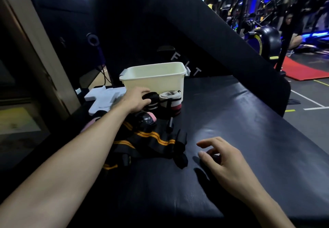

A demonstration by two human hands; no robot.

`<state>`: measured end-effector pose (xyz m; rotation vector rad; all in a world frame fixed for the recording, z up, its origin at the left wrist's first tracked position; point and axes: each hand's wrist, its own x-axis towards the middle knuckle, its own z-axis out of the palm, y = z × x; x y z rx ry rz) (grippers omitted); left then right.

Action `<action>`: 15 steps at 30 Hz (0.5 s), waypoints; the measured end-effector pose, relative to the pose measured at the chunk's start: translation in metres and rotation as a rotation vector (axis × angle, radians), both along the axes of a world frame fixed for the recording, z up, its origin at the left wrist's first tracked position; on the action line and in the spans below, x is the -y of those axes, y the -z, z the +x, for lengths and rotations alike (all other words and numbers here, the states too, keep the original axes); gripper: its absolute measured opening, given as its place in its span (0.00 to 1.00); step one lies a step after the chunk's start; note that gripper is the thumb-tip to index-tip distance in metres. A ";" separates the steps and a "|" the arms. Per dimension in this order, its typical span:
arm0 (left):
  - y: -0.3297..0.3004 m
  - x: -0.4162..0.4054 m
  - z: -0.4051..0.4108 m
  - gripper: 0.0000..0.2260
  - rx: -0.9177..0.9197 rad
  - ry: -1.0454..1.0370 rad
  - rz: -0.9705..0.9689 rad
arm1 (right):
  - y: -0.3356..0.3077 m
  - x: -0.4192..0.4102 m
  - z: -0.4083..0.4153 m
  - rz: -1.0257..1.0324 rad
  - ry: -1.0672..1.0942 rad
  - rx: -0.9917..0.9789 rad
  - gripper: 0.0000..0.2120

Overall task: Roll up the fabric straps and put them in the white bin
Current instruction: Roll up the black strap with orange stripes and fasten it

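The left hand (137, 101) is stretched out to the far left part of the padded bench (249, 130), and its fingers curl around a black roll with white stripes (151, 101), thumb on the near side, fingertips over the top. That roll sits just in front of the white bin (154, 78), almost touching its near wall. Beside it, to the right, stands a grey and red roll (170, 103), also close against the bin. So the coming move looks short: lift the gripped roll up and away from the body, over the rim. The left hand is plainly the nearer one to the bin; the right is well back.

The right hand (222, 158) hovers low over the near middle of the bench, fingers loosely bent and spread, holding nothing. Whether the fingertips touch the pad I cannot tell.

Between the two hands lies a loose black strap with orange stripes (147, 138), unrolled and bunched, its long axis running roughly left to right under the left forearm. A small black and pink bundle (146, 119) rests just behind it. From here the bin's floor is hidden, so what is already inside cannot be said.
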<state>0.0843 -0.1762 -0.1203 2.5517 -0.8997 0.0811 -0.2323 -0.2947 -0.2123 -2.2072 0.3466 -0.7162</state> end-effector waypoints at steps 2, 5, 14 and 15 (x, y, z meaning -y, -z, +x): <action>-0.010 -0.023 -0.005 0.20 0.085 -0.029 -0.004 | 0.000 -0.001 -0.001 -0.017 -0.006 -0.002 0.07; -0.019 -0.072 -0.012 0.25 0.064 -0.075 0.181 | 0.001 -0.002 -0.001 -0.067 -0.006 -0.005 0.07; 0.021 -0.114 -0.044 0.17 0.114 -0.050 0.123 | -0.001 -0.020 -0.009 -0.209 -0.010 -0.036 0.05; 0.025 -0.113 -0.046 0.14 0.118 -0.065 0.098 | -0.002 -0.024 -0.011 -0.213 -0.015 -0.033 0.06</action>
